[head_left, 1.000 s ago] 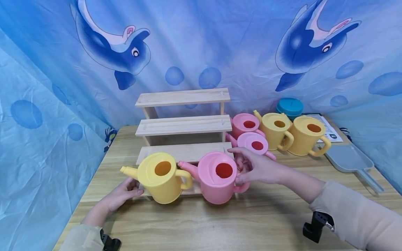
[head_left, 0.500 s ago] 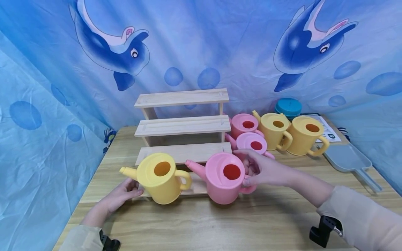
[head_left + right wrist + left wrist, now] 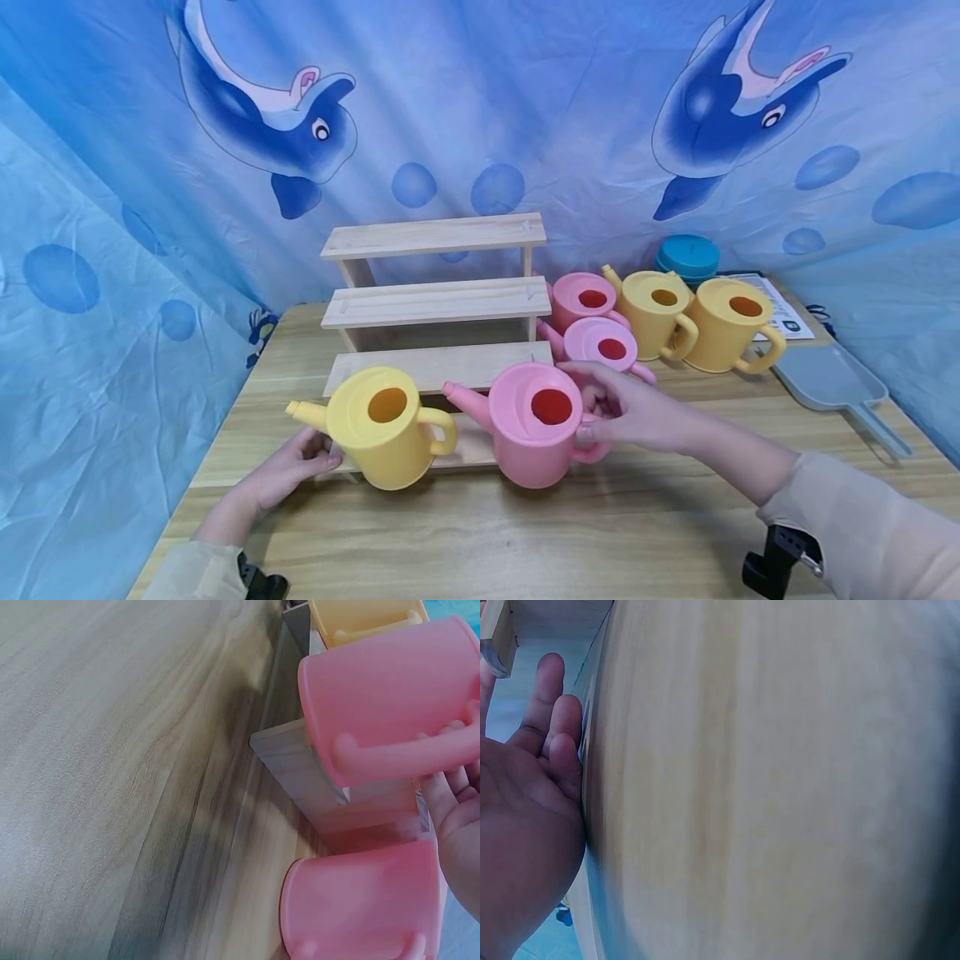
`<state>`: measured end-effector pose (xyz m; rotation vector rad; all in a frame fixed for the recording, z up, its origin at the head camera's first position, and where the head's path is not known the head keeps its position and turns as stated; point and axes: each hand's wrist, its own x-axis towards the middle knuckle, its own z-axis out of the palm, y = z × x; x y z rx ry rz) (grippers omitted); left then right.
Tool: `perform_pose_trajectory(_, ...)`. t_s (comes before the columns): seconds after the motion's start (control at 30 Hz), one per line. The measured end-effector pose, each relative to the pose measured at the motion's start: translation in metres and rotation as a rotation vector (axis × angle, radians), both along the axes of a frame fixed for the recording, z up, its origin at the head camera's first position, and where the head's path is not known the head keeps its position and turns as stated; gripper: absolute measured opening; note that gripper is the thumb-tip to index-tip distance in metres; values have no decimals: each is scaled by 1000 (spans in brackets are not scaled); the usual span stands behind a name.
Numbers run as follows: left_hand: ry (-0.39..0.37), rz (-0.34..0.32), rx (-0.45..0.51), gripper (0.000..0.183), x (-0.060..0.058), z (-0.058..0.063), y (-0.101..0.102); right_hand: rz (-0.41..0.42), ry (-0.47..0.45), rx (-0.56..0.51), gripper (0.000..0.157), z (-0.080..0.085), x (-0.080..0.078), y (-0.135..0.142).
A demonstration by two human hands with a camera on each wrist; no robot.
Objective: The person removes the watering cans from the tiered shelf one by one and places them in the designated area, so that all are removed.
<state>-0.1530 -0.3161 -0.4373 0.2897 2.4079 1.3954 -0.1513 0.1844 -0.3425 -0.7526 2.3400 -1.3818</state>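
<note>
no text could be read; illegible print was seen on the sheet point(image 3: 780, 304) by the worktop's point(image 3: 480, 533) far right corner.

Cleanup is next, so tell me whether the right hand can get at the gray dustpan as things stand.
Probably not while the right hand holds the front pink watering can. Otherwise the way looks free: the gray dustpan lies uncovered to that hand's right.

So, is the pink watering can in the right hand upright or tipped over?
Upright: the pink watering can has its opening facing up in the head view.
</note>
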Motion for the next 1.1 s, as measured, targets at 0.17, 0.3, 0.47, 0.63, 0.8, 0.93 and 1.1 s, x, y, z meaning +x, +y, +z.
perform_pose_trajectory(0.17,-5,6,-10,49,0,1,-1,-24,-27,-9,76,1,1,5)
perform_pose_trajectory(0.3,-2,8,-19,50,0,0,-2,-45,-70,-33,79,1,1,8)
perform_pose_trajectory(0.47,-1,15,-27,50,0,0,-1,-39,-79,-64,80,0,-1,11)
perform_pose_trajectory(0.63,-3,22,-27,49,1,0,0,-29,-95,-87,80,-2,-3,15)
perform_pose_trajectory(0.8,-6,30,-35,49,0,0,0,-37,-137,-105,82,-3,-3,20)
perform_pose_trajectory(0.93,-2,27,-38,49,-1,0,0,-44,-161,-121,82,-3,-3,23)
perform_pose_trajectory(1.1,5,16,-34,49,-1,-1,0,-104,-68,-77,78,0,-2,23)
